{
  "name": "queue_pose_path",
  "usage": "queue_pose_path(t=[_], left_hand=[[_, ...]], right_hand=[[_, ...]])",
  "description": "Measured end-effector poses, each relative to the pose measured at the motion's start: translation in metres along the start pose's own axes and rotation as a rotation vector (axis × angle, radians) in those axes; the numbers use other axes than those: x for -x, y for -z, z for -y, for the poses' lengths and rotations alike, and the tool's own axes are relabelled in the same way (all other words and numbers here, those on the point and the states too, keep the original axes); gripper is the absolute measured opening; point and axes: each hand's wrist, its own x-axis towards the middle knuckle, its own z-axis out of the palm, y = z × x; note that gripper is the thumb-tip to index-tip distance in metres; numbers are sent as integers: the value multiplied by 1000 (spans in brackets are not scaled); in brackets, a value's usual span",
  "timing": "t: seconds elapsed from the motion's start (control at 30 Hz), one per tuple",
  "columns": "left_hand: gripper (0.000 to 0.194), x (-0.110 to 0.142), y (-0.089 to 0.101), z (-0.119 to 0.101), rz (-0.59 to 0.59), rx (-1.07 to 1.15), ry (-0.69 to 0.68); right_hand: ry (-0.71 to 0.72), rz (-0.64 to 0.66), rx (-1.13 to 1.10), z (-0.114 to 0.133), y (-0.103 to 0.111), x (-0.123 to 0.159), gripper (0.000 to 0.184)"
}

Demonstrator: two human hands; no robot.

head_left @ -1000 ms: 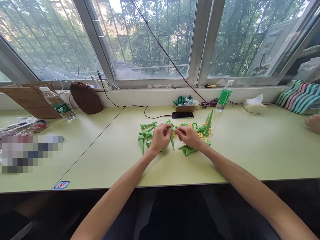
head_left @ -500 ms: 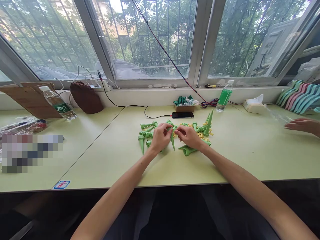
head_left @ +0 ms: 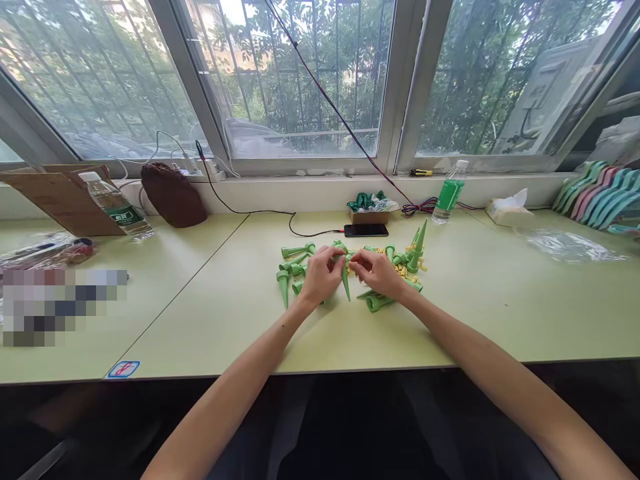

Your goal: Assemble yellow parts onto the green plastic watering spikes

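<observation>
Green, tapering plastic spike [head_left: 345,285] pinched by the left hand [head_left: 321,272]; whether the right hand [head_left: 379,272] grips anything is unclear.

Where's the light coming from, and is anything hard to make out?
Head view: daylight through the windows, glints on the clear plastic; head view: deep dark below the table, pixelated patch at left; head view: window frames splay apart upward, perhaps from a wide lens; head view: whether the right hand pinches anything is too small to tell.
</observation>
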Motion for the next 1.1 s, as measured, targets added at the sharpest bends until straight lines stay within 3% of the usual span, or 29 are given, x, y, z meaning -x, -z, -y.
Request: queue_pose_path(t=[0.27, 0.57, 1.1], left_hand=[[12, 0, 0, 0, 7, -4, -2], [12, 0, -1, 1, 9, 0, -1], [12, 1, -1, 1, 21, -4, 7]], right_hand=[[-31, 26, -15, 1, 1, 0, 33], [0, -10, 4, 0, -1, 0, 19], [-30, 24, 1, 1, 0, 0, 41]])
